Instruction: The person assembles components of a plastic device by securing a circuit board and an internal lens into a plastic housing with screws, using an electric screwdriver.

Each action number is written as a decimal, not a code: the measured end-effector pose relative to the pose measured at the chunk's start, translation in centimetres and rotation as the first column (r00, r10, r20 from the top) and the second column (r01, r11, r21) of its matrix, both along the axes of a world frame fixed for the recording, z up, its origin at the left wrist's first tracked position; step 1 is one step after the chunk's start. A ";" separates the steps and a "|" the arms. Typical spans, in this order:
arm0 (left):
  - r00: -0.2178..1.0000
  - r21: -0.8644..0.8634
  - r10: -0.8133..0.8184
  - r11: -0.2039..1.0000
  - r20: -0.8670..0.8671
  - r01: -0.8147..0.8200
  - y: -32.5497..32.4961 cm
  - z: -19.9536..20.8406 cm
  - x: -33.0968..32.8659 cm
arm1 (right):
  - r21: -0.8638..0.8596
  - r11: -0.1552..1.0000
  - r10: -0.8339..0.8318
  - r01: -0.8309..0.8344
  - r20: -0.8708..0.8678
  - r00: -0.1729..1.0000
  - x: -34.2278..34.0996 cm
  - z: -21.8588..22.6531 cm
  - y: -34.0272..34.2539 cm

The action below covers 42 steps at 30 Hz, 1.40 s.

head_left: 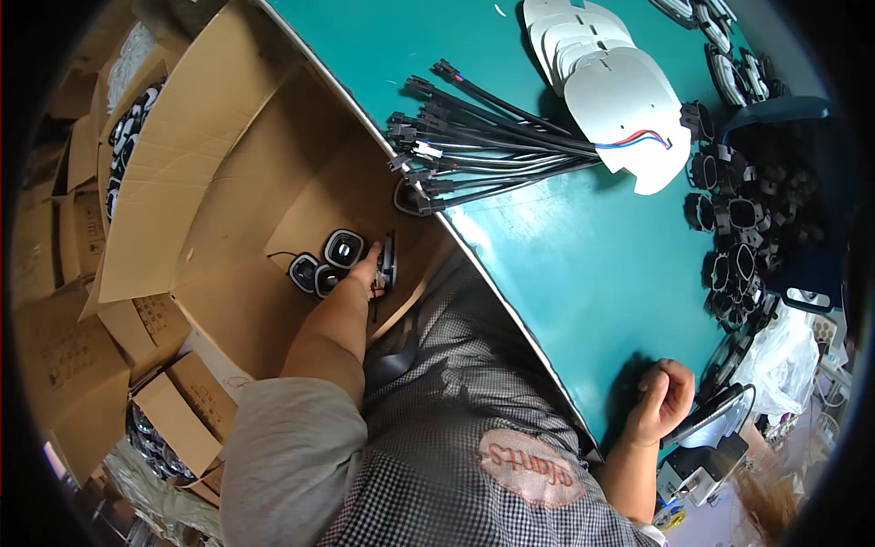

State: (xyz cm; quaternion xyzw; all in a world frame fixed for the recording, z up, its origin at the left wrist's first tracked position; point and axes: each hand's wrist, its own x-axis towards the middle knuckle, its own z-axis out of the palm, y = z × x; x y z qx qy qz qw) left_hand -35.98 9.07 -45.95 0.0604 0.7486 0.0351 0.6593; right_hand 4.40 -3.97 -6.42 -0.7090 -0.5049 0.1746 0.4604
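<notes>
Black cables (538,139) crowd the table edge (519,329); a carton (228,219) surrounds the left hand (365,272)

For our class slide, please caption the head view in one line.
Left hand among dark, pale-rimmed parts inside an open cardboard box; right hand loosely curled at the green table.

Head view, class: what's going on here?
A person has their left hand down in a large cardboard box, at a dark, pale-rimmed rounded part; how firmly it is gripped is unclear. Similar parts lie beside it. The right hand is curled over the green tabletop, where black connector cables lie by stacked silver plates.
</notes>
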 end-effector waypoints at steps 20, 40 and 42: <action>0.777 0.767 0.332 0.576 -0.534 0.281 7.6 10.2 -5.1 | -0.019 0.999 -0.031 0.031 -0.006 1.000 0.1 0.4 0.9; 0.878 0.752 0.234 0.631 -0.418 0.190 0.1 5.2 -8.2 | 0.013 0.998 -0.065 0.066 -0.079 0.995 0.3 -0.2 0.9; 0.880 0.739 0.225 0.647 -0.419 0.186 0.3 5.0 -8.4 | 0.005 0.999 -0.042 0.042 -0.075 0.996 1.0 -0.4 0.6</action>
